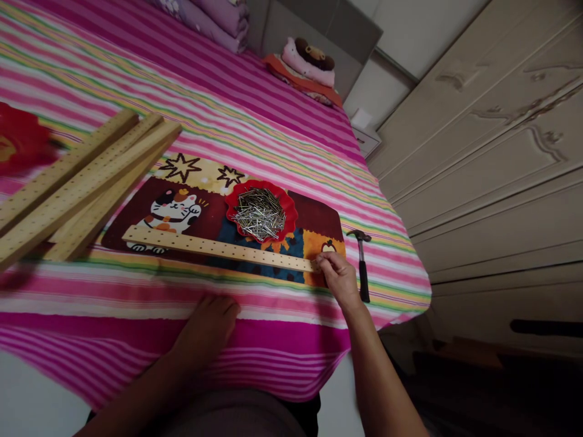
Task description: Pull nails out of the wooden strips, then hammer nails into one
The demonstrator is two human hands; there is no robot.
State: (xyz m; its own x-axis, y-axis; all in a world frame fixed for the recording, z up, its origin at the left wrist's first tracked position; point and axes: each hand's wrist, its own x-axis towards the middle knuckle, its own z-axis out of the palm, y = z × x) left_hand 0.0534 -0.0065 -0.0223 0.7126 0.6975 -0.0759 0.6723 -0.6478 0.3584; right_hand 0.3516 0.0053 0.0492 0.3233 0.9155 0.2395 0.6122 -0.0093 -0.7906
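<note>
A light wooden strip [228,249] with rows of small dark holes lies across a patterned mat [132,212] with a cat drawing. The thumb and fingers of my right hand [339,276] are pinched together at the strip's right end; whatever they hold is too small or hidden to make out. Just beyond the strip, a red scalloped dish [293,212] holds a heap of metal nails [259,213]. My left hand [212,325] rests on the cloth at the bed's near edge, fingers lying loosely, holding nothing visible.
Several more holed wooden strips [91,176] are stacked crosswise at left, beside another red dish [22,139]. A hammer [362,264] with a black handle lies right of the mat. Folded bedding [310,67] sits at the back; wardrobe doors [496,158] stand at right.
</note>
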